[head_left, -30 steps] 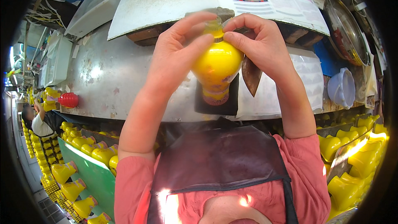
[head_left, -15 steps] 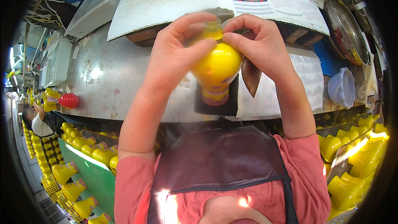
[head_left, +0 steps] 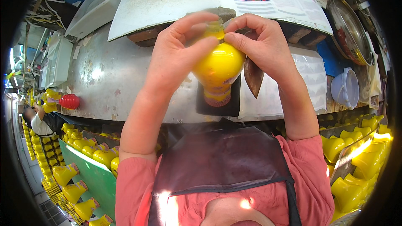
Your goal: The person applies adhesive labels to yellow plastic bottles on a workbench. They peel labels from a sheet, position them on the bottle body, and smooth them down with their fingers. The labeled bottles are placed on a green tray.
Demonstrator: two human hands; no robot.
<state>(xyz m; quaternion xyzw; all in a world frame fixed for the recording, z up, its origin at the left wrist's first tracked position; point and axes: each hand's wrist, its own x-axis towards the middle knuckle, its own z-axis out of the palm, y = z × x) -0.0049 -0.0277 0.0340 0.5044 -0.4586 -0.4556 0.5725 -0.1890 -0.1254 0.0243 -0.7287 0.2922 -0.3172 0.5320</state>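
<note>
A glossy yellow vase [head_left: 221,66] with a round body, purplish patterns low down and a pinkish foot stands on a black mat [head_left: 234,100]. My left hand [head_left: 178,50] curves round its neck from the left, thumb in front; its fingertips are somewhat blurred. At the other side of the neck, my right hand [head_left: 264,44] is closed, thumb and forefinger pinched against the vase. Whether something thin lies in that pinch is hidden. A brown, flat, pointed scraper-like piece [head_left: 254,77] sticks down from under the right palm, seemingly held by the other fingers.
White printed sheets [head_left: 278,92] lie right of the vase. Behind it stands a raised white board [head_left: 167,2]. A pale blue bucket [head_left: 345,88] is at right, a red ribbed object [head_left: 69,101] at left. Yellow vases [head_left: 104,155] fill racks on both sides. Another person [head_left: 39,123] is far left.
Both hands stay at the vase's neck, with only slight finger motion on the left. The far-left person has shifted a little.
</note>
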